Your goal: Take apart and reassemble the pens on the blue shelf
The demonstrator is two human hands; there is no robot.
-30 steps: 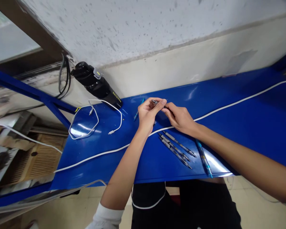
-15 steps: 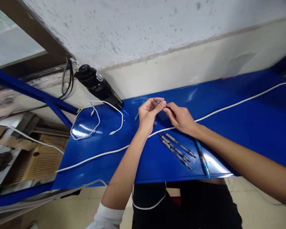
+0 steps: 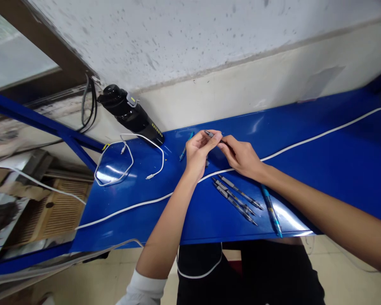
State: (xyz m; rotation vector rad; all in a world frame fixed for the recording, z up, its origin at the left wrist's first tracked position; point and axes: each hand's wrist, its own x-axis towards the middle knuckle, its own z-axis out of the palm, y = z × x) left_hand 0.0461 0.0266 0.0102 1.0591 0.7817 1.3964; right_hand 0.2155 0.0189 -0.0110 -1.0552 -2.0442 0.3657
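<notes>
Both hands meet over the back half of the blue table (image 3: 139,224), closed on one grey and black pen (image 3: 209,134). My left hand (image 3: 198,150) pinches its left end between thumb and fingers. At its right end, my right hand (image 3: 238,154) grips with thumb and fingertips, hiding most of that part. Three grey and black pens (image 3: 236,199) lie side by side in front of my hands. To their right lies a blue pen (image 3: 272,212), and another blue pen (image 3: 186,147) is partly hidden behind my left hand. Something small and dark (image 3: 207,163) shows beneath my left wrist.
A black water bottle (image 3: 136,118) stands at the back left by the wall. A looped white charging cable (image 3: 131,159) lies before it. One long white cord (image 3: 139,206) crosses the whole table, passing under my hands. A blue metal frame (image 3: 73,144) rises at left.
The view has shifted very slightly. Both hands keep nearly the same hold on the pen, and nothing on the table has visibly moved.
</notes>
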